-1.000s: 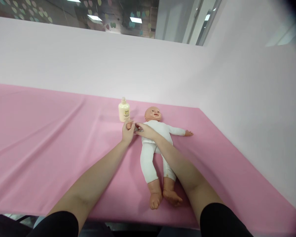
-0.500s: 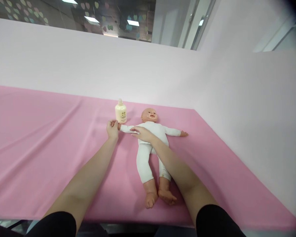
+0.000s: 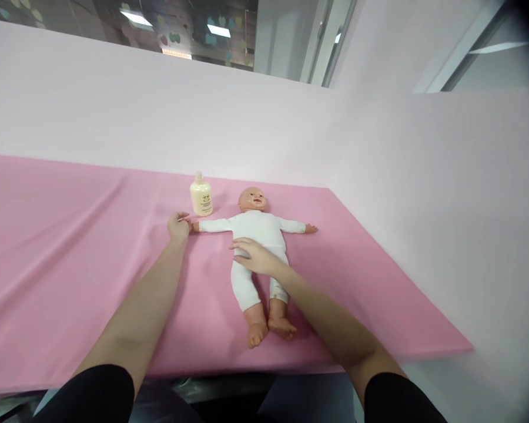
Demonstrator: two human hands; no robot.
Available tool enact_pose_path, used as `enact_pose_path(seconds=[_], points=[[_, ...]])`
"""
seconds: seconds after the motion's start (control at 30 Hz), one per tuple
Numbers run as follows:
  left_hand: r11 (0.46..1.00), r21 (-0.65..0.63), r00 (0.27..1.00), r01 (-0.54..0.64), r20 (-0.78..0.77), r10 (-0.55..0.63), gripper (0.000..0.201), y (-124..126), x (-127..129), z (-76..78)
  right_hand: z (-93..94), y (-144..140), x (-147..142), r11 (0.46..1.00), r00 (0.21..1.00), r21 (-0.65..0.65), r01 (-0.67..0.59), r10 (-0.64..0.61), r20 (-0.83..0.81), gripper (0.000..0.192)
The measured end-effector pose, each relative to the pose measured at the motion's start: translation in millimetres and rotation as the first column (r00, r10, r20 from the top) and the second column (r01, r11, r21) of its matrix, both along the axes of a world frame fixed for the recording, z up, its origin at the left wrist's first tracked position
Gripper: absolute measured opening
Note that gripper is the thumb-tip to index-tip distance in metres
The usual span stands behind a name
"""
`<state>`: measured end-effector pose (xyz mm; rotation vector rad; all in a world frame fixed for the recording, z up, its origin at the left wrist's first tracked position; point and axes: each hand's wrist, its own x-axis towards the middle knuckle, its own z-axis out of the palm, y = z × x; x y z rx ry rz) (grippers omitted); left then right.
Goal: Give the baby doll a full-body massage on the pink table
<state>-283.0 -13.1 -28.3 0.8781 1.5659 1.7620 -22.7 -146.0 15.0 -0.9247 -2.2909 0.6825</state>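
Observation:
A baby doll (image 3: 264,226) in a white suit lies on its back, arms stretched out to both sides. At its outstretched arm on the left, my left hand (image 3: 178,225) has its fingers closed around the tip of the doll's hand (image 3: 195,227). My right hand (image 3: 256,257) is open over the doll's lower belly and hip, palm down with fingers apart, holding nothing. Whether its palm presses on the suit I cannot tell. Just beyond my left hand stands a pale yellow pump bottle (image 3: 201,197), upright, with a dark printed label.
Under the doll is a pink sheet (image 3: 92,252) with a few creases, covering the table to its front edge. A white wall (image 3: 158,111) rises behind, and another stands on the right. Windows show above.
My right hand has moved from the doll's arm and chest down to its lower belly. My left hand stays at the doll's hand. The view has shifted a little.

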Motion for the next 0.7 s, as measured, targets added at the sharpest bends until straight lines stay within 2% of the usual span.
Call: enact_pose_path(seconds=[0.1, 0.17, 0.27, 0.37, 0.47, 0.57, 0.63, 0.7], points=[[1.000, -0.017, 0.992, 0.007, -0.123, -0.009, 0.031, -5, -2, 0.8, 3.6, -34, 12, 0.995, 0.993, -0.032, 0.096, -0.094, 0.071, 0.042], [1.000, 0.011, 0.964, -0.008, -0.264, 0.011, 0.030, -8, -2, 3.5, 6.1, -55, 17, 0.980, 0.980, -0.070, 0.187, -0.181, 0.084, 0.052], [0.991, 0.131, 0.849, -0.027, -0.521, 0.092, 0.026, -18, 5, 9.4, 9.2, -76, 20, 0.956, 0.956, -0.054, 0.290, -0.287, 0.057, 0.059], [0.980, 0.194, 0.707, 0.049, -0.700, 0.103, 0.022, -40, 25, 12.7, 11.4, -84, 21, 0.933, 0.934, -0.078, 0.353, -0.346, 0.087, 0.062], [0.958, 0.137, 0.656, 0.254, -0.752, -0.066, 0.017, -75, 56, 9.9, 15.0, -87, 22, 0.942, 0.935, -0.129, 0.309, -0.276, 0.222, 0.072], [0.872, -0.008, 0.614, 0.489, -0.707, -0.351, 0.011, -114, 84, 5.9, 21.2, -89, 24, 0.957, 0.929, -0.158, 0.244, -0.184, 0.321, 0.081], [0.785, -0.144, 0.571, 0.602, -0.610, -0.550, 0.017, -135, 96, 7.4, 25.0, -90, 25, 0.955, 0.949, -0.212, 0.207, -0.143, 0.282, 0.085], [0.735, -0.204, 0.590, 0.646, -0.478, -0.651, 0.024, -149, 101, 13.0, 27.1, -88, 27, 0.937, 0.975, -0.292, 0.191, -0.147, 0.168, 0.088]])
